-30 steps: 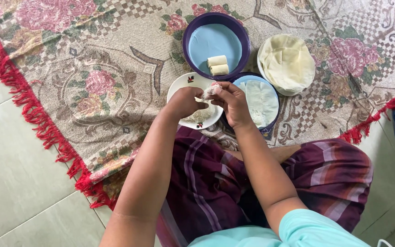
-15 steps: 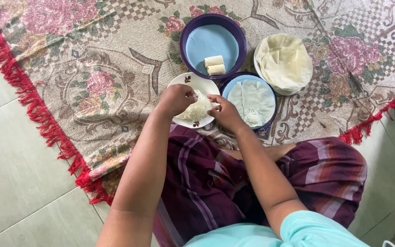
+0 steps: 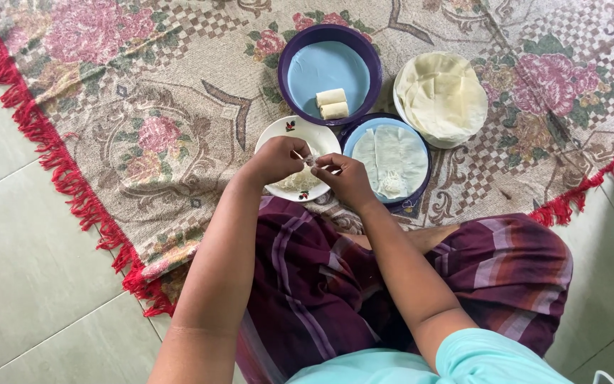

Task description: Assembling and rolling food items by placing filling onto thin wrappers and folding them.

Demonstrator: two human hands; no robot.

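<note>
White filling (image 3: 309, 161) sits pinched between both sets of fingertips, over the right rim of the small white plate (image 3: 278, 135). From the left, the left hand (image 3: 273, 160) closes on the bit from its left side; the right hand (image 3: 348, 178) nips it from the right, so neither is nearer. Just right lies the blue lid with an open wrapper (image 3: 392, 160), its long axis running away from the person; bare patterned rug (image 3: 143, 107) spreads leftward to the red fringe

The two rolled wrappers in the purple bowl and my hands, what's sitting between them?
In the head view, only the far rim of the white plate lies between the rolled wrappers and the left hand and right hand.
</note>
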